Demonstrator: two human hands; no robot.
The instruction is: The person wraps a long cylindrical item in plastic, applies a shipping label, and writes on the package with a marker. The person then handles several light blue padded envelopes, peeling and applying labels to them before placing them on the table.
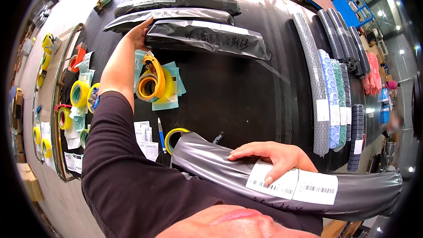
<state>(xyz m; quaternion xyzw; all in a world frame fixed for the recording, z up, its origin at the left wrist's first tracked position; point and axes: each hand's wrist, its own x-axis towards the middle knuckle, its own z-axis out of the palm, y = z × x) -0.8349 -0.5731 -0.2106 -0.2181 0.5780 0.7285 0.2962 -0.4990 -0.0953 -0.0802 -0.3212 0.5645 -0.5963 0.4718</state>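
Observation:
My left hand (140, 34) reaches to the far side of the table, fingers closed around the left end of a long black plastic-wrapped package (207, 37). Behind it lie two similar packages, a middle one (176, 16) and a far one (185, 1). Close to my body, my right hand (277, 158) grips a long, shiny grey plastic-wrapped package (211, 161). Its thumb presses on a white barcode label (273, 180), and the package hides my right forearm.
Yellow tape rolls (147, 86) rest on light-blue sheets beside my left arm. Nearer lie a blue-and-white pen (161, 134), paper slips (146, 141), another tape roll (176, 134) and a black marker (218, 137). Several wrapped rolls (310, 83) line the right side. A wire rack (55, 128) stands left.

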